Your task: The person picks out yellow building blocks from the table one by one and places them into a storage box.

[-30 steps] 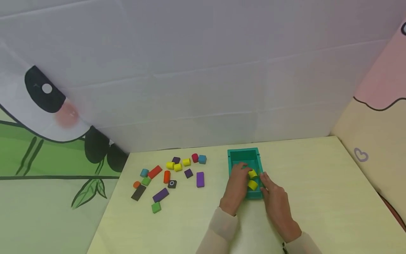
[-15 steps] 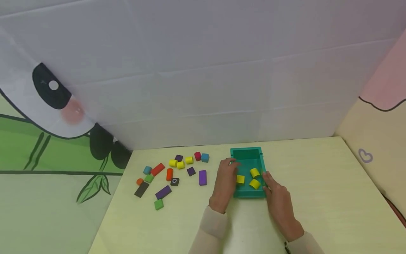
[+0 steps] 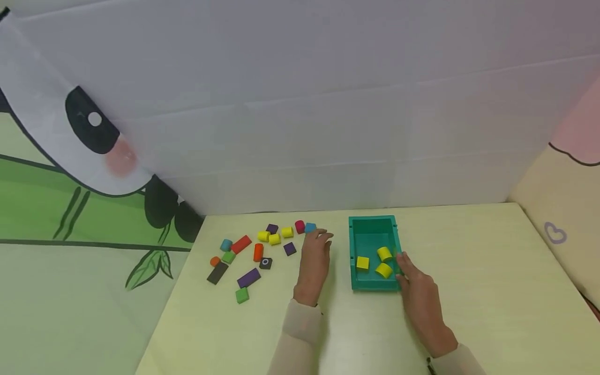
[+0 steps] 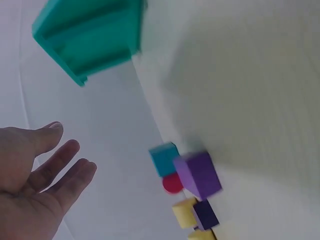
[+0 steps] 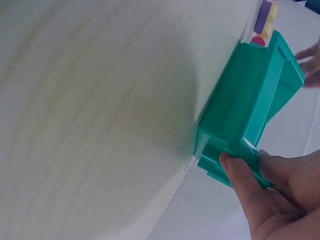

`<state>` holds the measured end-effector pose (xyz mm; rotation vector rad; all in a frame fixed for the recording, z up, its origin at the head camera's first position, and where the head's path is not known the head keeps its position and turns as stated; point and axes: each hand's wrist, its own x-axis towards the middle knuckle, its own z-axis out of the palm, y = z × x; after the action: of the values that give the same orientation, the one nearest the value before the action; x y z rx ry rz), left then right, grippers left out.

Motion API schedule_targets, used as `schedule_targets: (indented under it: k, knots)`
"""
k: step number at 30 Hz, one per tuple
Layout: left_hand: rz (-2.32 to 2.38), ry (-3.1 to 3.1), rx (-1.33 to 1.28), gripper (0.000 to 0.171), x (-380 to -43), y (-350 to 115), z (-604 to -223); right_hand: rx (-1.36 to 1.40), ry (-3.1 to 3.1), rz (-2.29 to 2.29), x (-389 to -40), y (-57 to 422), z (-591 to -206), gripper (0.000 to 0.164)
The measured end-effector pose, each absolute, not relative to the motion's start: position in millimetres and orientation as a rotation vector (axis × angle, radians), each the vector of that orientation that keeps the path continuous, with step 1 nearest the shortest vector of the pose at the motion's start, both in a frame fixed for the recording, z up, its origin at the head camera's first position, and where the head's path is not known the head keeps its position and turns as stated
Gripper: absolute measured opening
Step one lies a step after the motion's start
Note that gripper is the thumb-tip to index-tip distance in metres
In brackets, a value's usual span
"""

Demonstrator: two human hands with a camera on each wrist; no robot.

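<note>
- Presently, the teal box [image 3: 373,286] is gripped at its right side by the right hand [image 3: 424,307], its wall pinched between thumb and fingers.
- Three yellow blocks [image 3: 384,270] are contained in the box's near half: two are set close together by the right wall, one is placed nearer the left wall.
- The left hand [image 3: 312,271] is held above the worktop [image 3: 497,281], left of the box and apart from it, with its fingers loosely extended and a gap left between thumb and fingers.
- In the head view, a blue cube [image 3: 310,227] is partly covered by the left fingertips; in the left wrist view it is seen well apart from them, near a purple block [image 4: 198,174].
- Beside the blue cube, a red cylinder [image 3: 300,226] is placed, followed leftward by three yellow cylinders [image 3: 274,239] and two dark purple cubes [image 3: 290,249].
- Farther left, a red block [image 3: 241,244], an orange cylinder [image 3: 258,252], a black block [image 3: 217,273], a second purple block [image 3: 248,278] and two green blocks [image 3: 242,295] are scattered.
- Behind the worktop, a pale sheet [image 3: 328,120] is hung.
</note>
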<state>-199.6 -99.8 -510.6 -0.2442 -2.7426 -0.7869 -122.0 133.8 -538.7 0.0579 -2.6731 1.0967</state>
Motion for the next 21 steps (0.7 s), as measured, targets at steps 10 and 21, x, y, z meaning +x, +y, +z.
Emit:
schedule_targets:
  k: [10, 21]
  knots:
    - [-0.845, -2.717, -0.019, 0.020, -212, -142, -531, 0.045, -2.670, 1.102, -121, 137, -540, 0.057]
    - [-0.867, -2.683, 0.290, 0.024, -220, -181, -541, 0.066, -2.659, 1.094, -122, 134, -540, 0.057]
